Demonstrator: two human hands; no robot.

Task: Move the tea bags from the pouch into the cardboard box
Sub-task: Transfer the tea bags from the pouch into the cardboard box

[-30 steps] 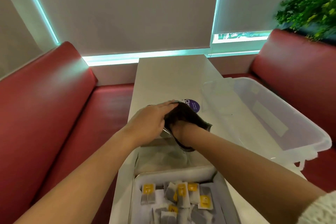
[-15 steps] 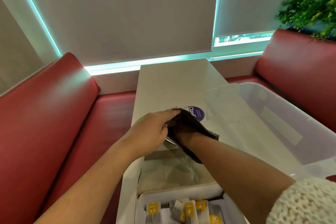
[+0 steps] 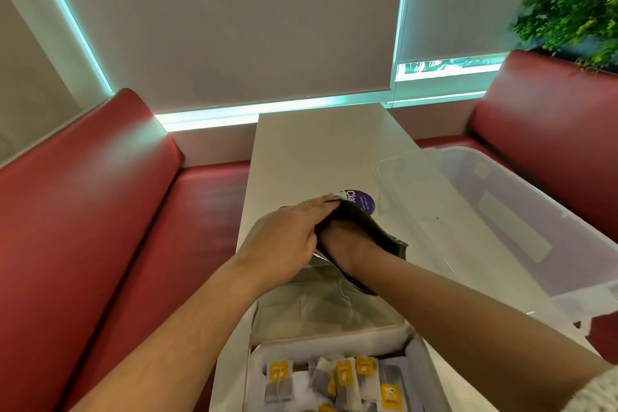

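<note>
A good many small grey paper tea bags with yellow tags point(image 3: 344, 378) already lie in the open white cardboard box point(image 3: 422, 365) at 6 o'clock on the narrow white table point(image 3: 317, 144), so the transfer looks well under way; how many are left in the pouch cannot be seen. The dark foil pouch with a round purple label point(image 3: 363, 222) sits at the table's middle, just beyond the box. Its long axis seems to run from about 5 to 11 o'clock, mouth toward the box at 5. The left hand point(image 3: 284, 241) grips the pouch's upper edge, holding the mouth apart. The right hand point(image 3: 347, 244) is buried inside to the wrist; whether it has closed on anything cannot be told. A clear plastic tub point(image 3: 501, 221) stands at 3 o'clock
</note>
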